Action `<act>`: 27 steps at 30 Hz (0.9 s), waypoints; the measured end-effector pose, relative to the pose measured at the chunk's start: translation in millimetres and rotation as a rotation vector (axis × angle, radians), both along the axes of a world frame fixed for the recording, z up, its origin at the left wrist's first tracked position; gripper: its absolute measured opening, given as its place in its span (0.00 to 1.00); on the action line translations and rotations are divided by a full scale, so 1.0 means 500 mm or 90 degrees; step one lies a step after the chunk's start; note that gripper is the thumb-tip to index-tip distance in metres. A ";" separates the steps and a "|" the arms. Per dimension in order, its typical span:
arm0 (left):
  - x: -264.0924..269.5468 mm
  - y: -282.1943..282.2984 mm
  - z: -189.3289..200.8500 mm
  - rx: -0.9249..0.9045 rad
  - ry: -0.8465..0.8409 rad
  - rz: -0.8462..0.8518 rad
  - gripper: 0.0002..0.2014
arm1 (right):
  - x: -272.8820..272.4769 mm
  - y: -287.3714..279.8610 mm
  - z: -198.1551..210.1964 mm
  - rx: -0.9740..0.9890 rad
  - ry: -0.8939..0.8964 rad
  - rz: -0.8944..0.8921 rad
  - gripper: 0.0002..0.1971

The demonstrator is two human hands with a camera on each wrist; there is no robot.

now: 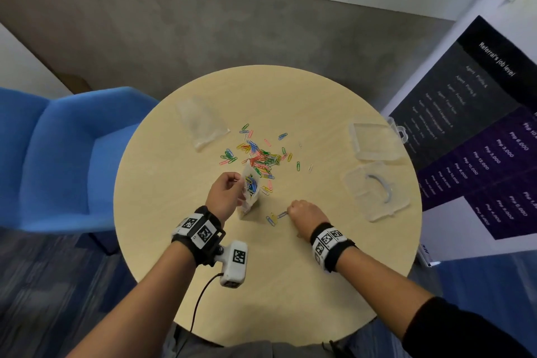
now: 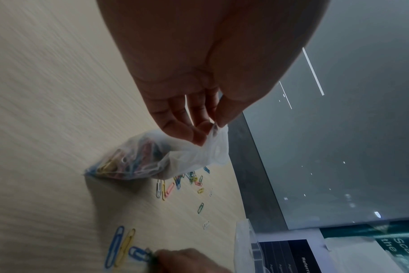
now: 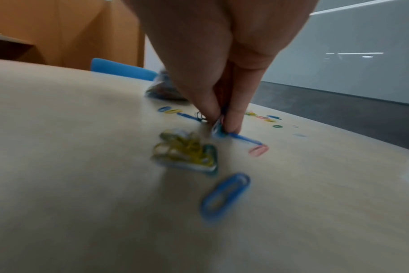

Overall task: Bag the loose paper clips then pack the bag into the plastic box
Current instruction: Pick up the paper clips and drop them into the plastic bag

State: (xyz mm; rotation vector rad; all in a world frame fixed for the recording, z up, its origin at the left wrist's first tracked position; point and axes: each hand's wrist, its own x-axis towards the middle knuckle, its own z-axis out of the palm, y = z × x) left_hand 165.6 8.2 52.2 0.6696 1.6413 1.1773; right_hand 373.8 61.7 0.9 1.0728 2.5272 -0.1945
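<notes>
Both forearms reach in from the near edge over the round table [image 1: 174, 241], the biggest thing in view, each wrist wrapped in a band with black-and-white markers. Beyond the left hand [image 1: 225, 193] and off to its outer side stands a blue chair [image 1: 58, 160], and past the right hand [image 1: 308, 213], to its outer side, hangs a dark poster [image 1: 476, 131] with pale lettering. Ahead of the right hand and out toward the table's edge lie the two halves of the clear plastic box [image 1: 374, 141], the farther one a tray, the nearer one [image 1: 377, 193] lying flat with a curved strip showing through it. Ahead of the left hand, well apart from it, a spare empty bag [image 1: 203, 122] lies flat. The left hand pinches the rim of the small clear bag [image 2: 152, 158] between thumb and fingertips [image 2: 199, 133], holding it up with its bottom corner on the tabletop; coloured clips already fill its lower part. Just past that bag, between the two hands and farther out, the loose paper clips [image 1: 258, 154] lie scattered in a colourful heap. The right hand is curled knuckles-up with its fingertips pressed to the tabletop, pinching a blue clip [image 3: 218, 129]. Just beside those fingertips, toward the left hand, lie a blue and a yellow clip [image 2: 121, 245] side by side.
</notes>
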 end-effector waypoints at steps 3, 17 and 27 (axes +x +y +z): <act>0.003 0.005 0.004 0.001 0.000 -0.004 0.05 | -0.012 0.048 0.015 -0.041 0.086 -0.152 0.12; 0.013 0.033 0.006 0.010 -0.019 -0.029 0.05 | -0.149 0.083 0.159 -0.506 0.750 -0.618 0.09; -0.027 0.052 0.003 0.027 -0.051 -0.033 0.03 | -0.230 0.106 0.207 -0.156 0.382 -0.265 0.12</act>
